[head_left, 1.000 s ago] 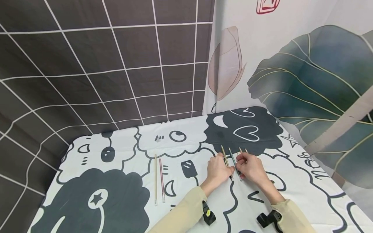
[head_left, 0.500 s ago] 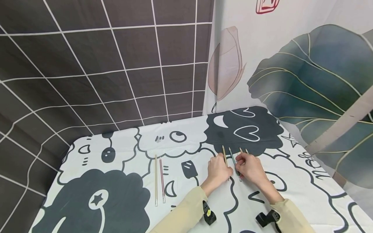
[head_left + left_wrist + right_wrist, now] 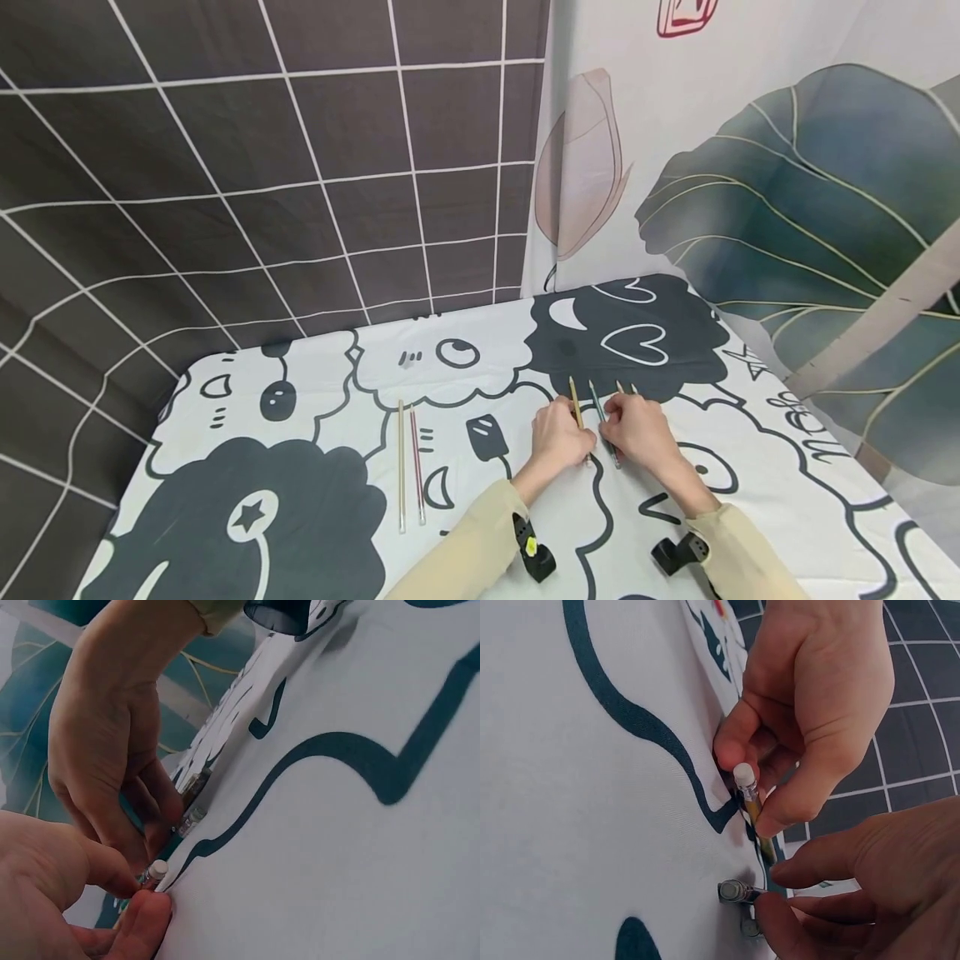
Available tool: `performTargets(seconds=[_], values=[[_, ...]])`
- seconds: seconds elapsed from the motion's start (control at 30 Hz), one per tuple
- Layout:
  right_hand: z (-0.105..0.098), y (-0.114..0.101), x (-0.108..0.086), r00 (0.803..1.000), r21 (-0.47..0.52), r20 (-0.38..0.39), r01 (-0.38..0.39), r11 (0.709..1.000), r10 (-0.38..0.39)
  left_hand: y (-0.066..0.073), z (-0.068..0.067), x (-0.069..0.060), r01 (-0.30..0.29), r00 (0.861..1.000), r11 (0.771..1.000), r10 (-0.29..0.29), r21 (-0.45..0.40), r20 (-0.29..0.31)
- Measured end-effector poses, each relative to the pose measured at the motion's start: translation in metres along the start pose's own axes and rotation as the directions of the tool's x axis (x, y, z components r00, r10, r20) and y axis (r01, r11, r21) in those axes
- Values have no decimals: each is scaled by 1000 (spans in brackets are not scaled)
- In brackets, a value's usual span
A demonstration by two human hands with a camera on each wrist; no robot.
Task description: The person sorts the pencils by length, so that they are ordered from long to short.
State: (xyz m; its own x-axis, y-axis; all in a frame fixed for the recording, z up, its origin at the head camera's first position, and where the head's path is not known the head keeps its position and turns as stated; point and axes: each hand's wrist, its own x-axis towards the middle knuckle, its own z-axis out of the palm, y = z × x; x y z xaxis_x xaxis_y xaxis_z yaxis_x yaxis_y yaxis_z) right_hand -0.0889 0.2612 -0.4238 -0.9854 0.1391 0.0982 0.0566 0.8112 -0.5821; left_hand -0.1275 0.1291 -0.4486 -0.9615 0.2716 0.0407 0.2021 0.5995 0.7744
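Head view first: both hands are working right of centre on the patterned tabletop (image 3: 495, 362). The left hand (image 3: 558, 433) has its fingers clamped on a yellow pencil (image 3: 577, 407), point facing the far side. Just right of it, the right hand (image 3: 637, 429) curls its fingers round a teal pencil (image 3: 598, 407), also pointing far. Two more pencil tips show beyond the right hand, a left one (image 3: 619, 387) and a right one (image 3: 633, 388), their shafts hidden by that hand. Well to the left, a tan pencil (image 3: 401, 467) and a red pencil (image 3: 417, 467) lie side by side, apart from the hands.

Over to the left wrist: here's the left hand pinching the yellow pencil near its white eraser (image 3: 157, 871), thumb and finger close in. Two other pencil ends sit beside the right hand's fingers.

Now the right wrist: the right hand's thumb and finger close on one pencil near its end, another end just beside it. The left hand grips the yellow pencil close by.
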Motion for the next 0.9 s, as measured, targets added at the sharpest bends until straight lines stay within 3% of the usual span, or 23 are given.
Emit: performTargets(seconds=[0.5, 0.7, 0.9], values=[[3, -7, 10, 998, -176, 60, 11, 984, -1, 0, -10, -5, 55, 997, 998, -53, -42, 50], [5, -9, 11, 997, -174, 81, 8, 985, 6, 0, -14, -7, 57, 997, 997, -53, -58, 60], [7, -9, 10, 996, -159, 84, -6, 987, 20, -1, -18, -9, 96, 993, 988, -86, -123, 83]])
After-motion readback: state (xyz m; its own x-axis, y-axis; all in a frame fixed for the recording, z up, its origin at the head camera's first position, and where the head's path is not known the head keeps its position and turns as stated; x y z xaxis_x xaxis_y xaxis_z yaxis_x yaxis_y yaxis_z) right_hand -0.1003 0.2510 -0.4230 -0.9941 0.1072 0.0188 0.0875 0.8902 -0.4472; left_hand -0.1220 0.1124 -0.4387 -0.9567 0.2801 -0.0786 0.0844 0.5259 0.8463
